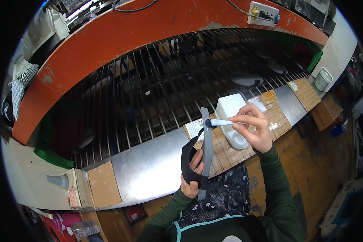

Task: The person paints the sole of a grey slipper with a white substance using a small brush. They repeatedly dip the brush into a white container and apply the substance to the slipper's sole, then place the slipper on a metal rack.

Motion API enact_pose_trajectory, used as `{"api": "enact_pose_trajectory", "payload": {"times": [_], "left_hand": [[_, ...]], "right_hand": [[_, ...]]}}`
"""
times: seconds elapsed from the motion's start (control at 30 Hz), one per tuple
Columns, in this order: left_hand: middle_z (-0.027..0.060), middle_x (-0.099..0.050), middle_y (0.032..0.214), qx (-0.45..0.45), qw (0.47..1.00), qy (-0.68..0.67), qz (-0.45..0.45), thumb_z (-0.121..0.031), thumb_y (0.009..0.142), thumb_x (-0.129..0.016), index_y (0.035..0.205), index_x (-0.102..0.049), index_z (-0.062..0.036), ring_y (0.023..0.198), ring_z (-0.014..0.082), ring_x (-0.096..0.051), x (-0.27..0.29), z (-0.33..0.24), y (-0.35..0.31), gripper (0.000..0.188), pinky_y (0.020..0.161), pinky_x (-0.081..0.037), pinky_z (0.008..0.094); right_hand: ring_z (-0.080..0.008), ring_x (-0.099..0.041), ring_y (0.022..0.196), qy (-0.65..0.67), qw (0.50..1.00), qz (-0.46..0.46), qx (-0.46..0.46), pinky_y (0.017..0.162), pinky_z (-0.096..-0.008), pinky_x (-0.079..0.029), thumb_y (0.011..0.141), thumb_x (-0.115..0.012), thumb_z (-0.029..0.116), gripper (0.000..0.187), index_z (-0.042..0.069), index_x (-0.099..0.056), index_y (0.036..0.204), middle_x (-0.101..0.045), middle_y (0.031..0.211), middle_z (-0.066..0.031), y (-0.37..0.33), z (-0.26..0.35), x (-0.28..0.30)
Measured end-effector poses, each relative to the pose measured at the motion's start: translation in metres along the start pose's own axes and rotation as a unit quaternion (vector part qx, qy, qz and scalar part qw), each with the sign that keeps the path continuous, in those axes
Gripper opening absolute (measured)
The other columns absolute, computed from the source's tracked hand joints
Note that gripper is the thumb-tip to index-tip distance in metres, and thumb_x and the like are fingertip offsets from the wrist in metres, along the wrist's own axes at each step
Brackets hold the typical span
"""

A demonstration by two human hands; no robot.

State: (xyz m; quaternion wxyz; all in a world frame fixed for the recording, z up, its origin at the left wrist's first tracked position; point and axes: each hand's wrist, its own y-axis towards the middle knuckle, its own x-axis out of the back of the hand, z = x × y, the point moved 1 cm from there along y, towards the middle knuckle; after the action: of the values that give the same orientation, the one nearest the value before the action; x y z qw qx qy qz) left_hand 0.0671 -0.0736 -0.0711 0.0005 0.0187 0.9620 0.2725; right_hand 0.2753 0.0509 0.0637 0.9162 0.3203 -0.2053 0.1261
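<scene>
My left hand grips a slide sandal, its fingers inside the wide black strap. The sandal stands on edge, with its grey sole turned sideways and its toe or heel end upward; I cannot tell which. In my right hand a small brush with a pale handle is pinched between thumb and fingers. Its dark bristles touch the sole near the upper end. Behind the brush, a white plastic container with a round recess in its near end rests on the cardboard, partly hidden by my right hand.
A metal ledge runs along the front of a rack of metal rollers or bars. Beyond it rises an orange panel with a socket box. A white tub stands far right; a brown board lies left.
</scene>
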Motion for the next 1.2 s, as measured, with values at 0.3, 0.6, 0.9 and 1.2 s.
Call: {"api": "enact_pose_trajectory", "payload": {"times": [0.3, 0.6, 0.9, 1.2], "left_hand": [[0.0237, -0.035, 0.15, 0.035, 0.999, -0.015, 0.006, -0.064, 0.098, -0.022, 0.145, -0.043, -0.0075, 0.141, 0.0367, -0.032, 0.002, -0.007, 0.013, 0.077, 0.115, -0.023, 0.0434], [0.0222, -0.042, 0.143, 0.153, 0.987, -0.048, 0.009, -0.083, 0.084, -0.027, 0.146, -0.024, 0.0127, 0.129, 0.0258, -0.045, 0.004, -0.017, 0.021, 0.114, 0.107, -0.036, 0.0365], [0.0214, -0.042, 0.144, 0.174, 0.979, -0.105, -0.013, -0.071, 0.094, -0.024, 0.147, -0.025, 0.01, 0.129, 0.026, -0.046, 0.004, -0.022, 0.019, 0.097, 0.108, -0.034, 0.036], [0.0204, -0.045, 0.142, 0.149, 0.989, 0.005, 0.014, -0.068, 0.096, -0.02, 0.146, -0.03, 0.0082, 0.128, 0.0257, -0.047, 0.011, -0.026, 0.026, 0.091, 0.107, -0.035, 0.0363]], "right_hand": [[-0.0102, -0.058, 0.077, -0.028, 0.998, -0.012, 0.05, 0.06, -0.0212, -0.045, 0.08, -0.072, 0.002, 0.019, 0.005, -0.075, 0.1, -0.057, 0.097, -0.0055, 0.001, -0.007, -0.006], [-0.0086, -0.054, 0.062, -0.056, 0.996, -0.043, 0.063, 0.064, -0.0253, -0.039, 0.077, -0.077, 0.009, 0.021, 0.011, -0.077, 0.098, -0.059, 0.09, -0.0018, -0.004, -0.015, -0.009], [-0.0092, -0.053, 0.064, 0.06, 0.998, -0.002, 0.032, 0.059, -0.0238, -0.042, 0.079, -0.075, 0.005, 0.02, 0.009, -0.077, 0.098, -0.059, 0.092, -0.0029, -0.001, -0.019, -0.007], [-0.0119, -0.056, 0.076, -0.095, 0.992, -0.041, 0.071, 0.06, -0.0224, -0.044, 0.079, -0.073, -0.001, 0.021, 0.004, -0.074, 0.1, -0.056, 0.095, -0.0065, -0.001, -0.014, -0.004]]}}
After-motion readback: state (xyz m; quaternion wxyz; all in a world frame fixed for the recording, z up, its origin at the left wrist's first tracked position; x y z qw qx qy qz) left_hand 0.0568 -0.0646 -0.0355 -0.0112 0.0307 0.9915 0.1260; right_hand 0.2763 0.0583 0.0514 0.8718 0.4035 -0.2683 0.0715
